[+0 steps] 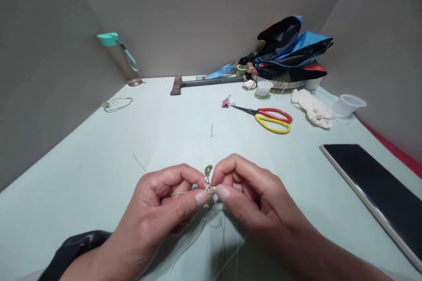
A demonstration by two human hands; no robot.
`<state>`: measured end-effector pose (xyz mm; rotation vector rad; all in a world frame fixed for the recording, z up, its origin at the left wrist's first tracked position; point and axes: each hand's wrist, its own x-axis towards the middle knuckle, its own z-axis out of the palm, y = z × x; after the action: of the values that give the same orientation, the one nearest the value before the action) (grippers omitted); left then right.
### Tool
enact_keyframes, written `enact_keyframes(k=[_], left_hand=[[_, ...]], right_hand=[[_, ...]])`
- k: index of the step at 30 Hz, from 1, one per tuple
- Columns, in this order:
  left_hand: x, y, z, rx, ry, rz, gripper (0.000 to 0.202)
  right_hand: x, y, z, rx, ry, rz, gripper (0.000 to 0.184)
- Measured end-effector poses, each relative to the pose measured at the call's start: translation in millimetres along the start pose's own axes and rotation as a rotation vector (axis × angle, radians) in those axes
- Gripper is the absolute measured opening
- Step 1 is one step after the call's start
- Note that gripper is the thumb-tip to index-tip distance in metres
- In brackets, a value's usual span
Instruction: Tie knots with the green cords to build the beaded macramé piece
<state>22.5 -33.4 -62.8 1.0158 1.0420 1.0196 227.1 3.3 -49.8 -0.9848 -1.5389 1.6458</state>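
Note:
A small green and white knotted cord piece (207,178) with a curled loop at its top stands upright between my two hands. My left hand (174,197) is closed, thumb and forefinger pinching the piece's lower left side, and a green cord runs back through its fingers. My right hand (250,193) is closed too, its thumb and forefinger pinched at the lower right of the piece, where cord strands leave the knots. Several thin pale cords (224,228) hang below toward me. The exact strand in each pinch is partly hidden by the fingertips.
Red and yellow handled scissors (272,119) lie beyond my right hand beside a pink binder clip (226,102). Farther back are a hammer-like tool (176,85), a bottle (120,59), a coiled cord (118,104), plastic cups (348,105) and a blue-black bag (290,52). A phone (376,197) lies right.

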Motion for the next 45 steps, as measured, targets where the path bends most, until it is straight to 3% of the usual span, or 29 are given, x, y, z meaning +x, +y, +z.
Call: enact_keyframes(k=[12,20,26,32,39,45], left_hand=[[3.8,-1.7,1.4,-0.018,-0.087,-0.132,0.025],[1.5,3.0,3.5,-0.013,-0.1,-0.18,0.033],[7.0,8.3,10.3,-0.026,-0.031,-0.219,0.039],[9.5,11.5,12.5,-0.081,0.027,-0.304,0.043],[9.6,15.8,14.4,-0.255,0.137,-0.284,0.033],[10.9,12.4,13.9,-0.312,0.198,-0.261,0.033]], right_hand=[[3.2,0.3,-5.6,0.127,-0.007,0.05,0.018],[1.8,3.0,-5.6,0.239,0.001,0.159,0.029],[3.0,2.2,-2.2,0.304,0.003,0.204,0.031],[3.7,1.3,-6.8,0.307,-0.006,0.208,0.018],[-0.2,4.4,-6.2,-0.001,-0.012,-0.006,0.016],[-2.4,27.7,7.7,-0.438,0.283,-0.492,0.014]])
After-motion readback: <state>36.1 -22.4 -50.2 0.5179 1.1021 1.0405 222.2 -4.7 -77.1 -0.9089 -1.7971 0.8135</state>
